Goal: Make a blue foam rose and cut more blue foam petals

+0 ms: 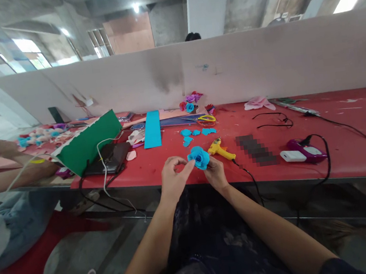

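A blue paper flower point(198, 157) with layered petals is held up just above the table's front edge. My right hand point(216, 173) grips it from below and to the right, its fingertips partly hidden behind the petals. On the other side, my left hand point(174, 178) has thumb and forefinger closed at the flower's left petals. Just right of the flower lies a yellow glue gun point(221, 149) with a black cord. Several loose blue paper petals point(186, 133) are scattered on the red table point(172, 156) beyond my hands.
Yellow-handled scissors point(206, 120), a blue paper strip point(152, 129) and finished flowers point(189, 105) lie farther back. A purple-and-white power strip point(303, 152) and glasses point(272, 120) are right. Left, a green board point(92, 141) stands beside a co-worker's arms point(16, 168).
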Demonstrator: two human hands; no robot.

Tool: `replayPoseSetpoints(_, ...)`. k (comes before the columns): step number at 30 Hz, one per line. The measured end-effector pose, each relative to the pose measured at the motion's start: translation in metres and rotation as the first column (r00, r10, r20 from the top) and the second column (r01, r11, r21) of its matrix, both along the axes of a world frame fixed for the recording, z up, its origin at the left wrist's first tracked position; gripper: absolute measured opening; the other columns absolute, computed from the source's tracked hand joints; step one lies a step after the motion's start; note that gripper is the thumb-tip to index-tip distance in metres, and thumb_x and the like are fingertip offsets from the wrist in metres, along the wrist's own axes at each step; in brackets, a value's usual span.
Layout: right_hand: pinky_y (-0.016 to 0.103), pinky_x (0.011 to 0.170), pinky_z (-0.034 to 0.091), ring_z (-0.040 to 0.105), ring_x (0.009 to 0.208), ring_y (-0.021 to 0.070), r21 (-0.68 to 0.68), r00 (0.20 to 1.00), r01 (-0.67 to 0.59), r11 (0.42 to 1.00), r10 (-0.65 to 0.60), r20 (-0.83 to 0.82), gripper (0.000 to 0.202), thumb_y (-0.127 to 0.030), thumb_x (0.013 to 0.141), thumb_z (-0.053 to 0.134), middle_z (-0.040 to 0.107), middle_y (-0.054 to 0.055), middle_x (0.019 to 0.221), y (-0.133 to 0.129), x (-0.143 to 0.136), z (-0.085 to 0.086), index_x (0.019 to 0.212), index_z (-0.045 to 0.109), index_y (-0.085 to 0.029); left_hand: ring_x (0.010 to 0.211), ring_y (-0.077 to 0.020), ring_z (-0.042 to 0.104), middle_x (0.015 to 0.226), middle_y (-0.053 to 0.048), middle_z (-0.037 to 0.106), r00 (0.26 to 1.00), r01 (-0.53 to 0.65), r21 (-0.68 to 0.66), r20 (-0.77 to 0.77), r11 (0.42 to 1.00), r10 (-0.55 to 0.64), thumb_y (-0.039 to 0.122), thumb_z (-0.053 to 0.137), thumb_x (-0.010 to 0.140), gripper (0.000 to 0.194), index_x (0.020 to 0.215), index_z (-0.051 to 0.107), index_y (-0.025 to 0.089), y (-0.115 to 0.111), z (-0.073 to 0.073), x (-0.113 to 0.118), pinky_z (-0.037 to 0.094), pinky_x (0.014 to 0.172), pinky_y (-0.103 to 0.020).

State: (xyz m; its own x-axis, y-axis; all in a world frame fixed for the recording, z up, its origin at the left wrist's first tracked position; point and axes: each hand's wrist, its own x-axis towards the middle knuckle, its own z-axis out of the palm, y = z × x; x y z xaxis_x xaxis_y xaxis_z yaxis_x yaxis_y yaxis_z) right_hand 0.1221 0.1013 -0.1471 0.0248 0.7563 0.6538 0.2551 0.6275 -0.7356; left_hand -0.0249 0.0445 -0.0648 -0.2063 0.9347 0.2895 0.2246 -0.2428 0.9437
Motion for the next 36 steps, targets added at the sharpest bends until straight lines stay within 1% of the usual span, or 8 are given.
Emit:
replayPoseSetpoints(4, 0.032, 0.07, 0.05, 0.056, 0.063, 0.0162, -0.005, 1.0, 0.023, 1.0, -0.023, -0.003, 0.019, -0.023, 0.081, 0.055, 0.063, 0.001, 0.066, 0.001, 0.0, -0.002, 0.066, 0.066, -0.021, 0.084, -0.0196, 0.059, 0.081, -0.003, 0.063, 0.986, 0.015, -0.009, -0.163, 1.0, -0.016, 0.025, 0.07, 0.069, 0.01, 0.062, 0.066, 0.02, -0.002, -0.003, 0.005, 0.042, 0.078, -0.03)
replayPoseSetpoints(10, 0.03, 0.066, 0.049, 0.055, 0.062, 0.0163, -0.046, 0.998, 0.064, 0.997, -0.065, -0.024, 0.022, -0.029, 0.082, 0.055, 0.061, 0.001, 0.064, 0.001, 0.0, -0.002, 0.063, 0.064, -0.021, 0.08, -0.0175, 0.059, 0.077, -0.002, 0.064, 0.983, -0.061, -0.025, 0.171, 0.998, 0.064, 0.028, 0.062, 0.075, 0.01, 0.071, 0.064, 0.019, 0.009, -0.017, -0.003, 0.044, 0.073, -0.028)
replayPoseSetpoints(13, 0.027, 0.06, 0.048, 0.055, 0.06, 0.016, -0.07, 0.996, 0.074, 0.995, -0.077, -0.041, 0.021, -0.027, 0.08, 0.057, 0.061, 0.0, 0.062, 0.0, 0.0, -0.002, 0.062, 0.063, -0.019, 0.079, -0.0173, 0.06, 0.082, -0.004, 0.067, 0.995, -0.076, 0.035, 0.074, 0.997, 0.073, 0.024, 0.061, 0.075, 0.01, 0.078, 0.069, 0.02, 0.027, -0.032, -0.011, 0.045, 0.073, -0.028)
replayPoseSetpoints(15, 0.026, 0.056, 0.046, 0.054, 0.057, 0.0153, -0.081, 0.996, 0.066, 0.994, -0.07, -0.047, 0.02, -0.025, 0.078, 0.057, 0.06, -0.001, 0.058, 0.0, -0.001, -0.001, 0.059, 0.063, -0.019, 0.079, -0.0181, 0.06, 0.087, -0.005, 0.069, 0.996, 0.038, 0.084, -0.08, 0.996, -0.032, 0.016, 0.063, 0.069, 0.015, 0.079, 0.073, 0.021, 0.042, -0.043, -0.011, 0.046, 0.073, -0.029)
replayPoseSetpoints(20, 0.025, 0.051, 0.045, 0.05, 0.052, 0.0142, -0.075, 0.995, 0.06, 0.995, -0.065, -0.07, 0.026, -0.025, 0.077, 0.056, 0.052, -0.003, 0.05, -0.001, -0.001, 0.0, 0.052, 0.059, -0.019, 0.078, -0.0204, 0.063, 0.079, -0.001, 0.072, 0.978, 0.199, 0.108, -0.076, 0.974, -0.192, 0.012, 0.062, 0.064, 0.016, 0.072, 0.073, 0.021, 0.065, -0.062, 0.004, 0.049, 0.073, -0.03)
replayPoseSetpoints(26, 0.032, 0.072, 0.051, 0.058, 0.081, 0.0187, -0.044, 0.994, 0.06, 0.997, -0.063, -0.085, 0.011, -0.023, 0.074, 0.063, 0.061, 0.007, 0.094, 0.002, 0.0, 0.005, 0.066, 0.07, -0.021, 0.065, -0.0166, 0.058, 0.06, 0.001, 0.061, 0.988, 0.157, 0.109, -0.022, 0.982, -0.156, 0.024, 0.061, 0.073, 0.014, 0.06, 0.063, 0.02, 0.062, -0.069, 0.015, 0.046, 0.063, -0.026)
replayPoseSetpoints(34, 0.03, 0.069, 0.051, 0.055, 0.086, 0.0192, -0.039, 0.996, 0.059, 0.997, -0.061, -0.066, 0.015, -0.025, 0.076, 0.063, 0.054, 0.007, 0.095, 0.005, 0.001, 0.004, 0.063, 0.066, -0.02, 0.058, -0.0156, 0.051, 0.051, 0.002, 0.052, 0.988, 0.143, 0.111, -0.072, 0.984, -0.135, 0.026, 0.061, 0.071, 0.023, 0.05, 0.054, 0.02, 0.069, -0.068, 0.017, 0.042, 0.058, -0.026)
replayPoseSetpoints(36, 0.03, 0.067, 0.051, 0.055, 0.083, 0.0185, -0.037, 0.997, 0.06, 0.998, -0.062, -0.056, 0.007, -0.026, 0.075, 0.065, 0.053, 0.007, 0.098, 0.004, 0.001, 0.005, 0.072, 0.067, -0.02, 0.06, -0.0167, 0.053, 0.051, 0.001, 0.053, 0.989, 0.116, 0.12, -0.106, 0.986, -0.103, 0.024, 0.063, 0.068, 0.02, 0.05, 0.056, 0.02, 0.076, -0.065, 0.011, 0.042, 0.06, -0.026)
